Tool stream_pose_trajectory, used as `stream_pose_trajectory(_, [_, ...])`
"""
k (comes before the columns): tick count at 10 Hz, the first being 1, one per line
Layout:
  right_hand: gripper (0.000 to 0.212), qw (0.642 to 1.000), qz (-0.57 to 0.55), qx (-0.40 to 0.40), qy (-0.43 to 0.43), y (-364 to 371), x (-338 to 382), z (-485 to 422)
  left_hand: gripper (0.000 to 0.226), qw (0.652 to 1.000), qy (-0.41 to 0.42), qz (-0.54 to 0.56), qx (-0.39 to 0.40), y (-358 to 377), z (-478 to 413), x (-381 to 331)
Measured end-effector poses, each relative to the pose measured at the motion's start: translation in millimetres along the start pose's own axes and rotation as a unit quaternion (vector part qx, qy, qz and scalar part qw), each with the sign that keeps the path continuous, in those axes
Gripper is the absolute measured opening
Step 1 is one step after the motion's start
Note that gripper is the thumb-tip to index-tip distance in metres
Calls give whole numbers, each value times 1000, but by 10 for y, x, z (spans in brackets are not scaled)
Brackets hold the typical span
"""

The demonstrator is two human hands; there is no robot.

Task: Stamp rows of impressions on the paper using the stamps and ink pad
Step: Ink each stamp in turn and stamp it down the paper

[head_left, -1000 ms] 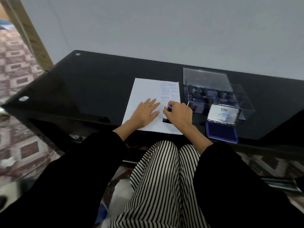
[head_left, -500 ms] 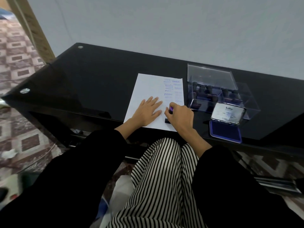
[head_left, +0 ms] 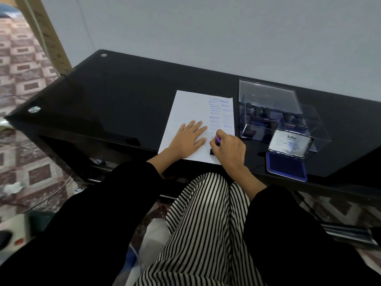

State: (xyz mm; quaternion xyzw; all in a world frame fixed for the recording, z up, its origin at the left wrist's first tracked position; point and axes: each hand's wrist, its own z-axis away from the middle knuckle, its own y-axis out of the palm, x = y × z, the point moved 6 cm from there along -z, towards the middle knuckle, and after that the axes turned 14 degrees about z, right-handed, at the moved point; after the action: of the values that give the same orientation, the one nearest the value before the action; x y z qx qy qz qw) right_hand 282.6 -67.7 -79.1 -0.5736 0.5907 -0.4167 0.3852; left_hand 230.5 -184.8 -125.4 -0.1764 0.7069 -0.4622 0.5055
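Two hands are on the white sheet of paper (head_left: 185, 112) near the front edge of the black glass bench (head_left: 123, 100). The left hand (head_left: 188, 140) lies flat, fingers spread, pinning the sheet. The right hand (head_left: 228, 149) curls round a small purple-topped stamp (head_left: 217, 139), its dark base on the sheet's lower right corner (blue impressions fill rows above). To the right sit an open blue ink pad (head_left: 285, 170) and a clear plastic box of dark-handled stamps (head_left: 268, 100).

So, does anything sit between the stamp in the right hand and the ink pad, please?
Nothing visible does: only black tabletop lies between the stamp and the open ink pad; the clear box stands farther back.
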Motion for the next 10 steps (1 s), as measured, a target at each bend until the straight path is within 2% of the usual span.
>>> stream_pose_trajectory(3, [26,999,-28,-32,5,-5,1,-5,50,1000,7,0,-10,7,-9,-1])
stream_pose_trajectory(10, [18,998,-38,-45,7,8,-16,4,50,1000,8,-4,-13,15,-8,-4])
